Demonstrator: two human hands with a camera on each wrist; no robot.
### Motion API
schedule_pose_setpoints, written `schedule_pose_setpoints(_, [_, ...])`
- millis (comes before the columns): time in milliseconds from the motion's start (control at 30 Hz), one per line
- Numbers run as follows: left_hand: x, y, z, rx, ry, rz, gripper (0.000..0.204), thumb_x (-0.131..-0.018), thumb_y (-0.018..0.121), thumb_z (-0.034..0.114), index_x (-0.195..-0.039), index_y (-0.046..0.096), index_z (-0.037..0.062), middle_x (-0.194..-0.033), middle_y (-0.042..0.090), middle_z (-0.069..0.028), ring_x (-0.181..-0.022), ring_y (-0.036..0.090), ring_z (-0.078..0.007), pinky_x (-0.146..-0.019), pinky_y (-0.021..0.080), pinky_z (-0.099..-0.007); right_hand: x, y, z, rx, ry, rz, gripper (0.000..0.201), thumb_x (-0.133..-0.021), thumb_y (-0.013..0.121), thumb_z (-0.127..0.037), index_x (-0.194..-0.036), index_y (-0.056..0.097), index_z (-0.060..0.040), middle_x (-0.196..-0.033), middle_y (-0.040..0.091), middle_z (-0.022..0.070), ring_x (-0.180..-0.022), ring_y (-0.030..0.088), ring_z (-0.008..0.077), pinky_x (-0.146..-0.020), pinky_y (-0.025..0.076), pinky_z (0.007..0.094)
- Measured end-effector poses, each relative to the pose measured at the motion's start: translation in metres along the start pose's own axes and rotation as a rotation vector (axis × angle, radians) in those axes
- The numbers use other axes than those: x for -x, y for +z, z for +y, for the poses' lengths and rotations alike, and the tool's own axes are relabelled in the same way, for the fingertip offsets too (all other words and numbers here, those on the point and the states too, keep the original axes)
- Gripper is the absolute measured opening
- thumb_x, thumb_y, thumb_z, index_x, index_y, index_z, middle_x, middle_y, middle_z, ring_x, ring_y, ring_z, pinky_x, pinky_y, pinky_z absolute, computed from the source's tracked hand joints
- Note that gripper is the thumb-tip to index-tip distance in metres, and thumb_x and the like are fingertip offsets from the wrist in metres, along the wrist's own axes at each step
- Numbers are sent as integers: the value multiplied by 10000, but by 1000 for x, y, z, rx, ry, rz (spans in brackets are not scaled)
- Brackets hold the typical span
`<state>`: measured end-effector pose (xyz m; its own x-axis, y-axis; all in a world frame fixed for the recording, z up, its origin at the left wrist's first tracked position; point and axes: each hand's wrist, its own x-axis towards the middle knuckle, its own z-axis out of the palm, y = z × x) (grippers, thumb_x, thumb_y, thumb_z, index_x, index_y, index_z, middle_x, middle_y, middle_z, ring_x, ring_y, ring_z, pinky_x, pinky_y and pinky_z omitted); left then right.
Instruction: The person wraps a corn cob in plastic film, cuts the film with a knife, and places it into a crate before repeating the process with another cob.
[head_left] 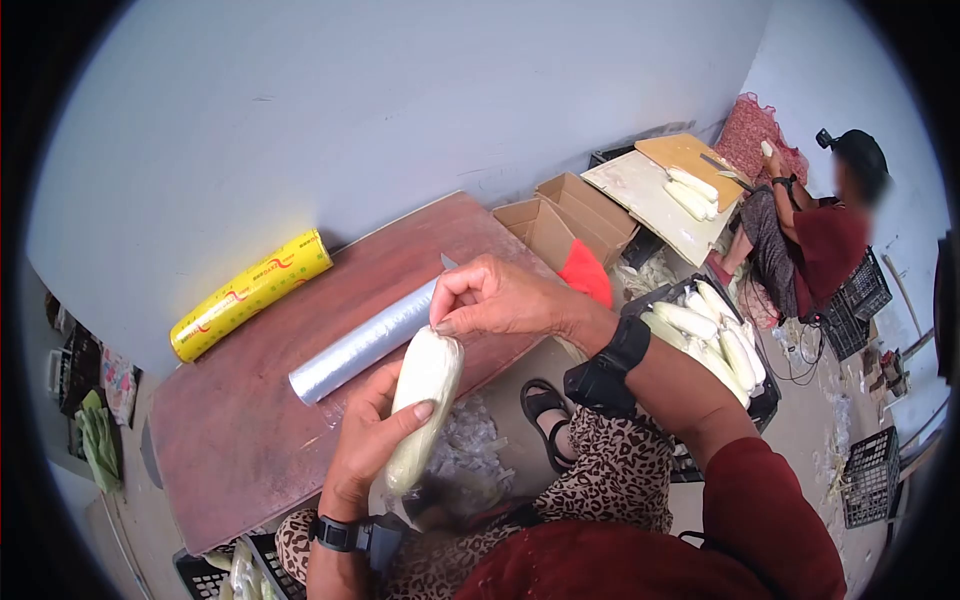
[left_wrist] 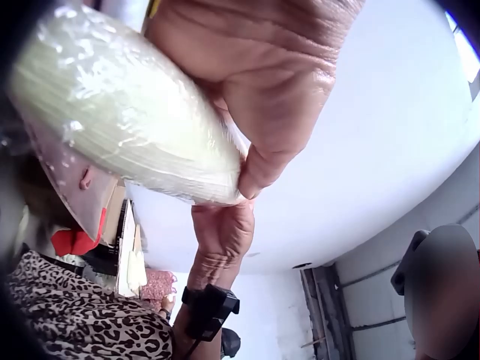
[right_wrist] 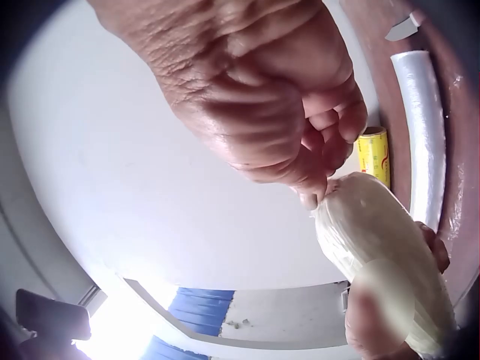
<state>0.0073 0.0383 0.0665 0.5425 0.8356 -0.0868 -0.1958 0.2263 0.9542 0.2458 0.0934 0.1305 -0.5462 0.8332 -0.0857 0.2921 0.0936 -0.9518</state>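
An ear of corn [head_left: 427, 380] in pale husk, wrapped in shiny clear film, is tilted above the table's front edge. My left hand [head_left: 372, 432] grips it around the middle, thumb across the near side. At its upper end my right hand [head_left: 505, 300] pinches the plastic film between thumb and fingertips. The right wrist view shows those fingertips [right_wrist: 311, 196] right at the ear's tip. In the left wrist view the film lies wrinkled and glossy over the corn [left_wrist: 112, 112]. Behind the ear, a roll of clear film [head_left: 350, 350] lies on the reddish table [head_left: 230, 440].
A yellow-wrapped roll [head_left: 250, 295] lies by the wall, and a knife blade [head_left: 448, 262] shows behind my right hand. To the right are cardboard boxes [head_left: 590, 215], a crate [head_left: 765, 405] of pale ears and a board [head_left: 625, 185]. Another person [head_left: 835, 240] sits beyond.
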Motion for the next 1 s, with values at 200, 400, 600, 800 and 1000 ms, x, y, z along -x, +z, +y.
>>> schedule_pose_setpoints(200, [-10,9,-2,-76,108,96,581,-779,768,153,-1285,538,-16,-1152,637,-92,-1055,590,-165,-913,458,-300,-3,5,2,14,-25,152,85,-904,638,-94,-929,589,-29,-798,582,-22,-721,543,42,-651,458,203])
schedule_pose_setpoints(400, [-20,15,-17,-690,451,296,594,-733,781,153,-1249,551,-30,-1113,648,-195,-1010,637,-262,-888,486,-347,-8,8,15,-15,-7,311,79,-913,616,-94,-931,573,-31,-801,576,-4,-726,531,36,-623,455,207])
schedule_pose_setpoints(600, [-23,18,-17,-516,364,290,572,-766,775,158,-1258,550,-28,-1124,649,-148,-1020,616,-199,-897,476,-326,-7,9,13,125,-114,333,146,-886,605,-129,-885,621,17,-766,609,63,-704,588,141,-611,492,298])
schedule_pose_setpoints(800, [-22,18,-20,-170,238,206,552,-808,754,155,-1278,535,-35,-1142,634,-102,-1030,592,-160,-905,464,-303,2,9,9,426,-204,276,203,-952,573,-162,-991,632,28,-911,588,64,-845,578,143,-754,474,280])
schedule_pose_setpoints(1000, [-33,21,-19,-184,240,222,560,-811,745,157,-1289,523,-31,-1125,639,-103,-1026,593,-160,-902,465,-300,-3,5,16,357,-152,304,263,-972,563,-226,-1040,605,24,-970,586,64,-884,567,140,-794,469,295])
